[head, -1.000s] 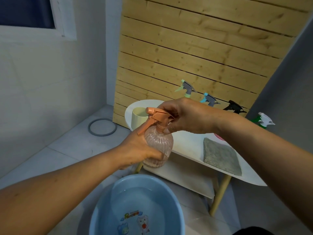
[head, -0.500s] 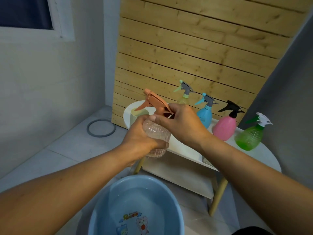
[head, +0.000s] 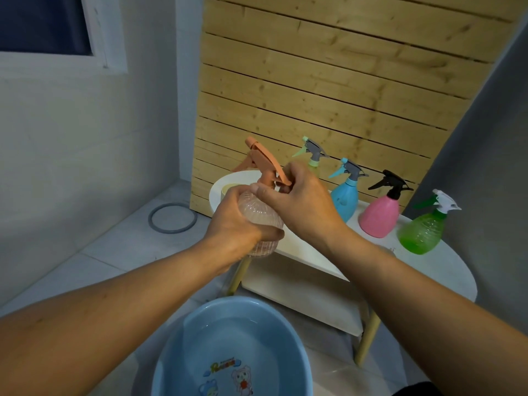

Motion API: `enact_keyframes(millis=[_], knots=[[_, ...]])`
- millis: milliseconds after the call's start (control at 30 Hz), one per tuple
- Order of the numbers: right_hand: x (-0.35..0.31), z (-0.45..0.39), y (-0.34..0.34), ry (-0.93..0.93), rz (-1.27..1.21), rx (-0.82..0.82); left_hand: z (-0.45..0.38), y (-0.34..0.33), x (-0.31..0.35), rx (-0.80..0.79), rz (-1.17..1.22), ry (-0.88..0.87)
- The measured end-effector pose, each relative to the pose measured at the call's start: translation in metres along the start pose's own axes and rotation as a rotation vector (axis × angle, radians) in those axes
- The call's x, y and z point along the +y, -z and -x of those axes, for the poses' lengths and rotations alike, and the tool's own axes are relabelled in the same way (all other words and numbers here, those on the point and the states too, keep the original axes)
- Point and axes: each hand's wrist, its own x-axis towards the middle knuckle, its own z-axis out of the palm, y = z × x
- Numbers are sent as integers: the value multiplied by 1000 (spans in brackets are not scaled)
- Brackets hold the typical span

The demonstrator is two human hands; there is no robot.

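I hold a clear ribbed spray bottle (head: 258,212) in front of me, above the table's near edge. My left hand (head: 235,221) grips its round body from the left. My right hand (head: 300,201) grips the neck under the orange trigger head (head: 261,162), which tilts up and to the left. The bottle's lower half shows below my left fingers.
A white oval table (head: 445,267) carries a yellow-green spray bottle (head: 313,154), a blue one (head: 345,195), a pink one (head: 381,212), a green one (head: 423,227) and a pale cup (head: 228,188). A blue water basin (head: 177,352) sits on the floor below. A grey ring (head: 173,218) lies by the wall.
The bottle and both hands have risen and the orange head has tilted up to the left. My right hand has shifted from over the head to the neck, uncovering the bottles behind.
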Motion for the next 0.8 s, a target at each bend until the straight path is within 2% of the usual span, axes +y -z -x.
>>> enact_keyframes(millis=[167,333,500,567,800], knots=[[-3,-5,-1,33,-163,3,0,0,4,11,7,-22],[-7,-9,-13,-21,-24,117,0,-7,9,-4,23,-23],[-7,-4,1,72,-55,-62,-4,-7,8,32,4,-21],[-6,-5,5,72,-72,-76,-4,-7,8,28,4,-34],[-6,-11,4,-24,-82,52,-5,-14,8,29,2,-33]])
